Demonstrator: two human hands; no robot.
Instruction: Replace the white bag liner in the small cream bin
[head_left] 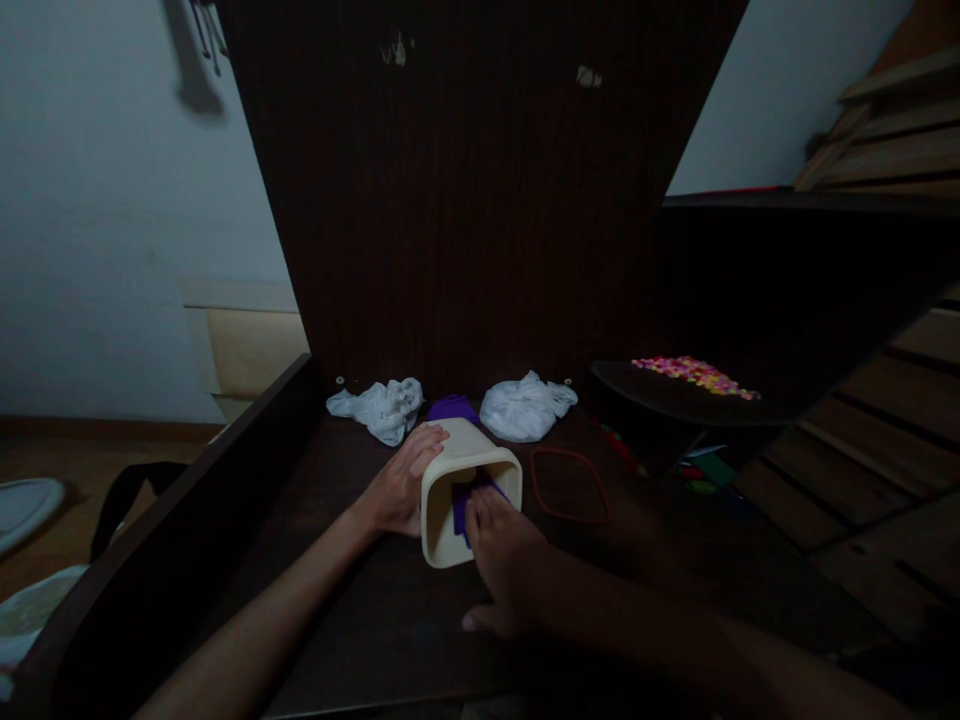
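Observation:
A cream plastic container (459,445) lies tipped on its side on the dark tabletop, its open mouth facing me. My left hand (409,485) wraps round the container's left side and holds it. My right hand (504,555) reaches into the mouth, fingers stretched out against a purple cloth-like piece (460,510) inside, thumb apart below the rim. Part of that piece is hidden by my fingers. Another purple piece (452,407) shows behind the container. To the right lies a reddish-orange rounded ring (568,451), possibly a lid seal.
Two white plastic bags, a left one (384,408) and a right one (525,408), sit against the dark back panel (480,200). Pink and yellow bits (697,375) rest on a dark ledge at right. A raised board (187,520) edges the left side.

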